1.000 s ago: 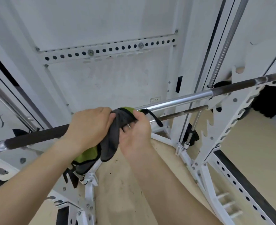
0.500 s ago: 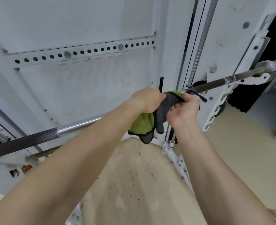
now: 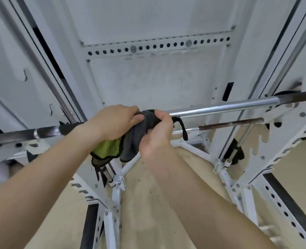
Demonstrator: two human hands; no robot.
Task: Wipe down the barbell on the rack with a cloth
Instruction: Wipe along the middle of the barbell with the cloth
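The barbell point(image 3: 220, 106) runs across the white rack from lower left to upper right, shiny in the middle and dark at both ends. A grey and green cloth point(image 3: 130, 141) is wrapped over the bar near its middle. My left hand point(image 3: 114, 121) grips the cloth on the bar from above. Just to its right, my right hand point(image 3: 157, 133) grips the cloth from below, with a black loop hanging beside it. The bar under the cloth is hidden.
White rack uprights point(image 3: 283, 141) with notched hooks stand at both sides. A thinner rusty safety rod point(image 3: 229, 124) runs below and behind the barbell. A perforated white crossbar point(image 3: 157, 46) is fixed to the back panel. Beige floor point(image 3: 148, 203) lies below.
Both hands slid the cloth right along the bar to the right upright, then back left toward the middle of the shiny section. The view swung with them.
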